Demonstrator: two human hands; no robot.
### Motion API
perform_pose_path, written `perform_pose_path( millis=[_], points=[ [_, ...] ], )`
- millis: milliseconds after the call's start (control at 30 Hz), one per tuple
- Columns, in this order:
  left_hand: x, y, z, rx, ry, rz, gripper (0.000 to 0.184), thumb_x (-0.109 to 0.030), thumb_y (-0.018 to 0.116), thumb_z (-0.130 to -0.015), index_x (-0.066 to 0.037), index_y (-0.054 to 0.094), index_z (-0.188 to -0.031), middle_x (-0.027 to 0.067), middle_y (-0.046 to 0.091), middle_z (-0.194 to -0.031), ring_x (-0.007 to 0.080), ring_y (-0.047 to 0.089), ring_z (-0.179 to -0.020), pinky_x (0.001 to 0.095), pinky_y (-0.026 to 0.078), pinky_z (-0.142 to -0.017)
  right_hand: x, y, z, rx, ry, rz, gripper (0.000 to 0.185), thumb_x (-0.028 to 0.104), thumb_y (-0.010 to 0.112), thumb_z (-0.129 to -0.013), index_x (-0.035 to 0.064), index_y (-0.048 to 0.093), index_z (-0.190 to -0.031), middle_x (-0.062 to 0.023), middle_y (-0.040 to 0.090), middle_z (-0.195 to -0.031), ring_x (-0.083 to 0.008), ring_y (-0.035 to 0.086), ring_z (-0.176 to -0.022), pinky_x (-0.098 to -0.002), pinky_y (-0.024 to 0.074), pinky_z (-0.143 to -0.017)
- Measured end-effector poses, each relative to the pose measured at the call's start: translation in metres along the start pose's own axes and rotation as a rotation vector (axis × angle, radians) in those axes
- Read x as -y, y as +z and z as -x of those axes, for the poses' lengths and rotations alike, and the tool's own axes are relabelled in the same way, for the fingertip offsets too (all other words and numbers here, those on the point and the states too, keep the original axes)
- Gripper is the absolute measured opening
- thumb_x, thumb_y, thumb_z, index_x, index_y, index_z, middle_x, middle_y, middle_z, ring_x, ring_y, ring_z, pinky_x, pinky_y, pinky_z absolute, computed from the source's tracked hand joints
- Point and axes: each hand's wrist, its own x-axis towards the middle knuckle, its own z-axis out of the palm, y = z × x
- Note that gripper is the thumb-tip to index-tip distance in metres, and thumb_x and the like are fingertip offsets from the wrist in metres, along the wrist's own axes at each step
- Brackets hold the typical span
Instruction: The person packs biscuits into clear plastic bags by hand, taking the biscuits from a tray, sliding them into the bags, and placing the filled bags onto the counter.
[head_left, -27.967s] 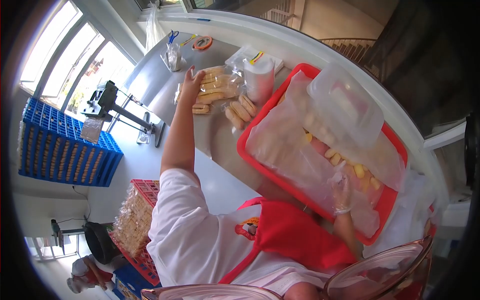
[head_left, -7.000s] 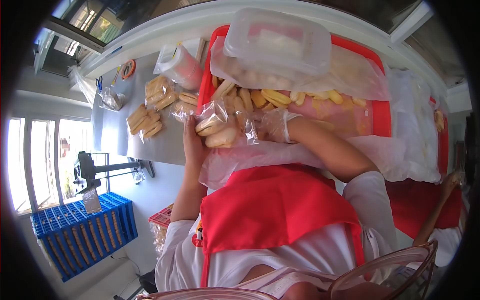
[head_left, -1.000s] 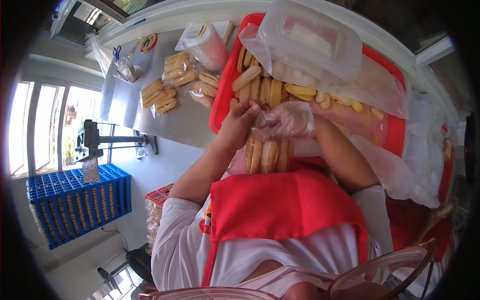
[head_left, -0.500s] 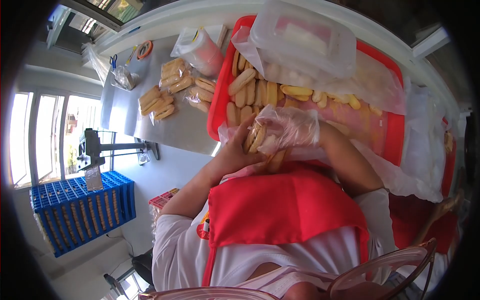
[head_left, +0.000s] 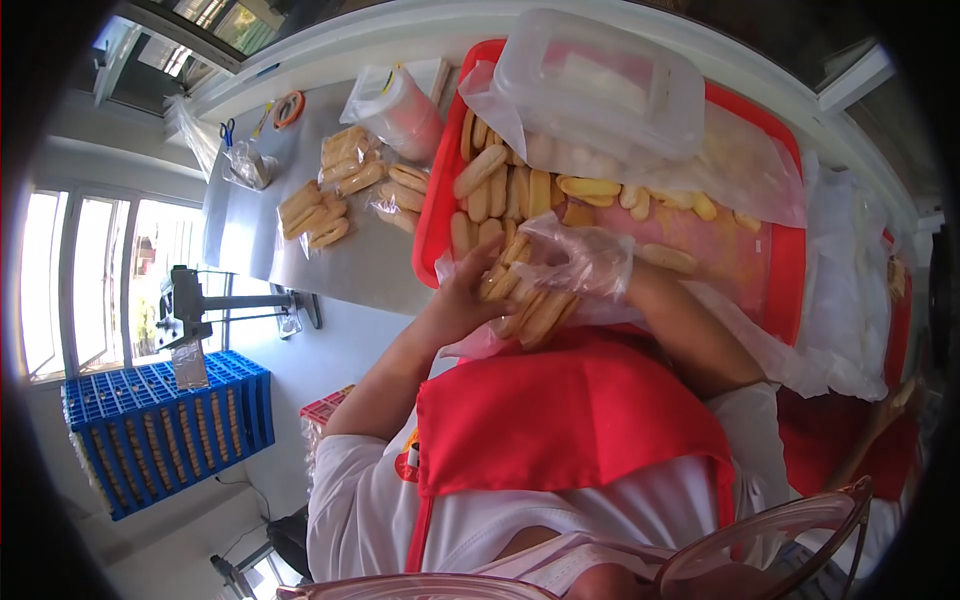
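The bare left hand [head_left: 468, 297] and gloved right hand [head_left: 582, 262] clasp long buns [head_left: 540, 316] at the near edge of the red tray [head_left: 433, 230]; left of the tray, a strip of desk [head_left: 365, 268] fronts the bagged buns [head_left: 312, 214].

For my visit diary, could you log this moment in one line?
left hand: bare, holding bread pieces | right hand: gloved, on same pieces | red tray: more bread inside

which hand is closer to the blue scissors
Left: the bare left hand is below and right of the blue scissors in the picture; the gloved right hand lies beyond it, farther right.
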Motion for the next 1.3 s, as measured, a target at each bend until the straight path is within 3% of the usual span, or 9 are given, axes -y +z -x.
perform_pose_path(
  millis=[200, 300, 400, 567, 600, 700, 1000, 1200, 1300],
  points=[
    [0.009, 0.009, 0.009, -0.091, -0.124, 0.14, 0.058, -0.011, 0.066, -0.074, -0.007, 0.042, -0.127, 0.0094, 0.049, -0.119, 0.0157, 0.047, -0.108, 0.0278, 0.037, -0.092, 0.001, 0.002, 0.006, 0.097, 0.098, -0.451, 0.048, 0.025, 0.065, -0.078, 0.01, 0.047, -0.119, -0.0076, 0.057, -0.097, -0.0172, 0.055, -0.091, -0.0307, 0.0442, -0.08],
    [0.001, 0.017, 0.015, -0.143, -0.13, 0.129, 0.051, -0.009, 0.064, -0.077, -0.005, 0.045, -0.124, 0.0076, 0.051, -0.116, 0.0139, 0.047, -0.106, 0.0263, 0.036, -0.091, 0.0, -0.004, 0.014, 0.029, -0.012, -0.217, 0.041, 0.019, 0.062, -0.08, 0.0075, 0.049, -0.117, -0.0052, 0.056, -0.098, -0.0131, 0.053, -0.09, -0.0261, 0.0435, -0.079],
    [-0.004, 0.019, 0.016, -0.125, -0.159, 0.169, 0.05, -0.004, 0.06, -0.079, -0.004, 0.043, -0.125, 0.0056, 0.05, -0.117, 0.0115, 0.045, -0.107, 0.0258, 0.035, -0.092, 0.014, 0.0, 0.023, 0.047, 0.172, -0.647, 0.034, 0.017, 0.058, -0.083, 0.0041, 0.051, -0.114, -0.0045, 0.055, -0.096, -0.0104, 0.052, -0.089, -0.0235, 0.0429, -0.078],
    [0.016, 0.022, 0.014, -0.286, -0.024, 0.294, 0.059, -0.008, 0.068, -0.072, -0.006, 0.041, -0.124, 0.0085, 0.049, -0.118, 0.0168, 0.047, -0.108, 0.0282, 0.038, -0.091, -0.022, 0.016, 0.022, -0.104, -0.149, -0.584, 0.035, 0.021, 0.054, -0.087, 0.0067, 0.05, -0.118, -0.002, 0.054, -0.1, -0.0097, 0.052, -0.086, -0.0235, 0.0428, -0.076],
    [0.017, 0.023, 0.014, -0.338, 0.003, 0.567, 0.072, -0.006, 0.07, -0.069, -0.007, 0.028, -0.129, 0.0094, 0.043, -0.123, 0.02, 0.042, -0.114, 0.0318, 0.036, -0.095, -0.019, 0.014, 0.02, -0.163, -0.223, -0.555, 0.033, 0.02, 0.053, -0.087, 0.0074, 0.051, -0.118, -0.0019, 0.054, -0.097, -0.009, 0.052, -0.081, -0.0232, 0.0439, -0.073],
    [0.01, 0.032, 0.015, -0.326, 0.225, 1.011, 0.083, -0.006, 0.07, -0.069, -0.008, 0.016, -0.133, 0.0102, 0.039, -0.125, 0.0221, 0.038, -0.117, 0.0337, 0.034, -0.097, 0.0, 0.001, 0.03, -0.151, 0.348, -0.749, 0.031, 0.018, 0.051, -0.088, 0.0095, 0.051, -0.118, -0.0005, 0.051, -0.088, -0.0065, 0.048, -0.066, -0.0215, 0.0436, -0.058],
    [0.008, 0.028, 0.001, -0.412, 0.028, 0.527, 0.072, -0.013, 0.064, -0.077, -0.003, 0.018, -0.132, 0.0126, 0.039, -0.122, 0.0219, 0.039, -0.115, 0.0327, 0.034, -0.096, -0.009, 0.024, 0.025, -0.222, 0.079, -1.01, 0.044, 0.015, 0.058, -0.084, 0.0104, 0.044, -0.125, 0.002, 0.052, -0.082, -0.0048, 0.044, -0.06, -0.02, 0.0398, -0.051],
    [0.016, 0.023, -0.006, -0.393, 0.14, 0.369, 0.071, -0.016, 0.064, -0.078, 0.0, 0.021, -0.131, 0.0135, 0.039, -0.121, 0.0208, 0.04, -0.113, 0.0317, 0.034, -0.095, -0.015, 0.018, 0.012, -0.317, 0.007, -0.72, 0.042, 0.021, 0.058, -0.084, 0.0051, 0.047, -0.121, 0.0018, 0.054, -0.089, -0.0047, 0.047, -0.07, -0.019, 0.0413, -0.062],
    [0.015, 0.016, -0.008, -0.35, 0.173, 0.301, 0.077, -0.017, 0.063, -0.078, -0.002, 0.013, -0.135, 0.0148, 0.034, -0.127, 0.0217, 0.037, -0.117, 0.0321, 0.033, -0.097, -0.023, 0.021, 0.004, -0.297, 0.064, -0.999, 0.042, 0.025, 0.058, -0.084, 0.0041, 0.05, -0.119, 0.0012, 0.055, -0.095, -0.0057, 0.049, -0.079, -0.0195, 0.0417, -0.071]
  ],
)
